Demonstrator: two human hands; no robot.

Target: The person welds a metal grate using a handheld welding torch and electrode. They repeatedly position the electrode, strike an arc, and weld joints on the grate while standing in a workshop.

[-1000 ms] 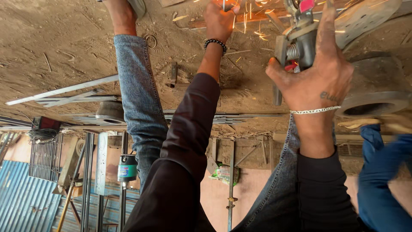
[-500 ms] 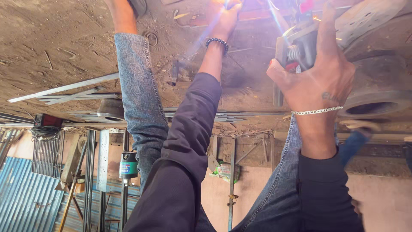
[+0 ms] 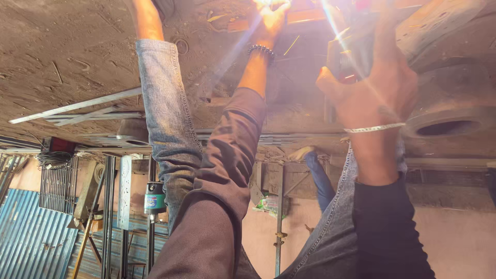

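Your right hand [image 3: 380, 85] fingers wrap the dark metal power grinder [image 3: 345, 57]; left hand [image 3: 269, 18] fingers lost in glare, can't tell.

I see my left sleeve [image 3: 227, 170] in dull brownish grey, my right sleeve [image 3: 387, 227] black. A black bead bracelet [image 3: 261, 50] rings one wrist, a silver chain [image 3: 374, 127] the other. Faded blue jeans [image 3: 168, 124]. Brown dusty floor [image 3: 67, 46]. Blue corrugated sheet [image 3: 28, 237]. White-orange sparks [image 3: 330, 20].
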